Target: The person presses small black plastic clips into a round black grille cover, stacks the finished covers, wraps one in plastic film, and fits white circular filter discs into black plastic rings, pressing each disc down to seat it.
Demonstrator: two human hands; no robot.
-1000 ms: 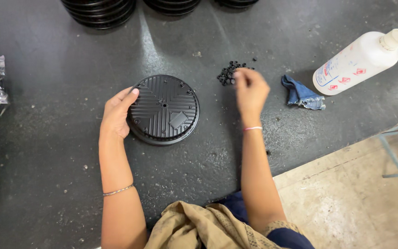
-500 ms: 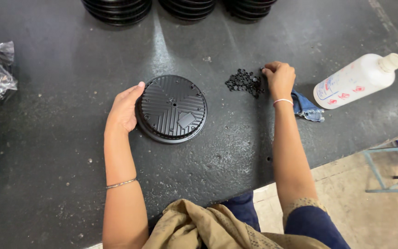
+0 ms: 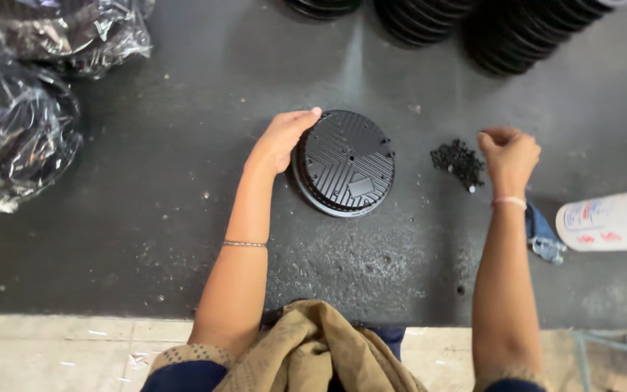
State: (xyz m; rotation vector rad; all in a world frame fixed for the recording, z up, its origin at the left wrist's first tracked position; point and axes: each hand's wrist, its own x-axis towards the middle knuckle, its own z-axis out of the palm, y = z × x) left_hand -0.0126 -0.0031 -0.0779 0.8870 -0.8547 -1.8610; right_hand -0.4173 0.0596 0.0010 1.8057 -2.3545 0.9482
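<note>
The round ribbed black cover (image 3: pixel 346 162) is steadied flat on the dark table (image 3: pixel 183 218) by the left hand (image 3: pixel 281 141), fingers curled on its left rim. The right hand (image 3: pixel 508 154) is bunched just beside the pile of small black pieces (image 3: pixel 459 161); whether one is pinched cannot be told. A picking step, seemingly; precise placement onto the cover is called for next.

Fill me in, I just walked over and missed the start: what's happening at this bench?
A person works at a dark grey table. The left hand grips the edge of a round black ribbed plastic cover lying flat. The right hand is closed beside a small pile of tiny black parts; whether it holds any is hidden. A white plastic bottle lies on its side to the right.
</note>
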